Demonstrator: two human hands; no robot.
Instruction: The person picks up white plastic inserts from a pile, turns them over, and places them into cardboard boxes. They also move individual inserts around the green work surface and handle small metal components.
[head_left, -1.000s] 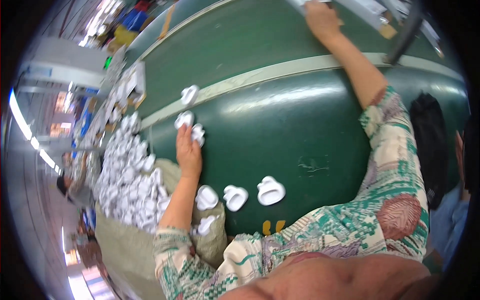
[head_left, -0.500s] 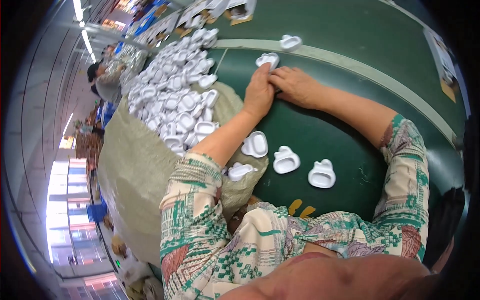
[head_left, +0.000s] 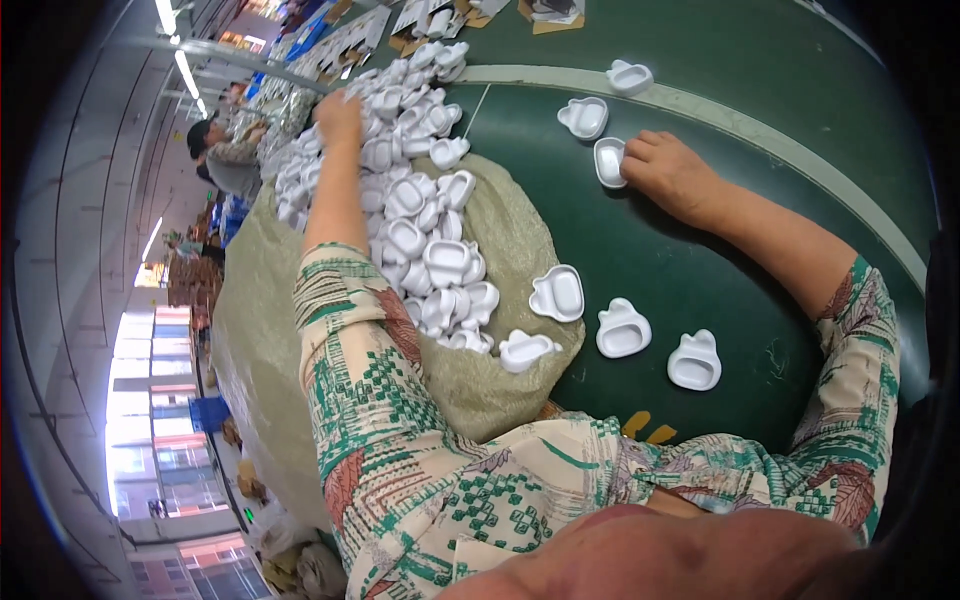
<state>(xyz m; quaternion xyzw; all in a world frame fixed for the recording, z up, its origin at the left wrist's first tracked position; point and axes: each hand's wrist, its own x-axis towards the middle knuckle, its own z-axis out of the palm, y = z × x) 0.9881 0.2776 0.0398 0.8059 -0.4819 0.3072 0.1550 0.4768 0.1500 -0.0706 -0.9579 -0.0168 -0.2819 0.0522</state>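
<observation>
My left hand reaches over the far left of a heap of white plastic pieces. Its fingers are partly hidden, so what they hold cannot be seen. Each piece is small and rounded, with ear-like bumps and a recessed middle. Out on the green conveyor belt, my right hand pinches the edge of one white piece. Just beyond it rest two others, one white piece and a farther white piece by the pale curved strip.
An olive woven sack lies under the heap. Nearer me are a white piece at the sack's edge and another on the belt. Flattened printed cartons lie at the far side. A person sits beyond the heap.
My hands were together at one white piece; my left has moved left to the heap. My right now grips a piece nearer me, and another lies behind it.
</observation>
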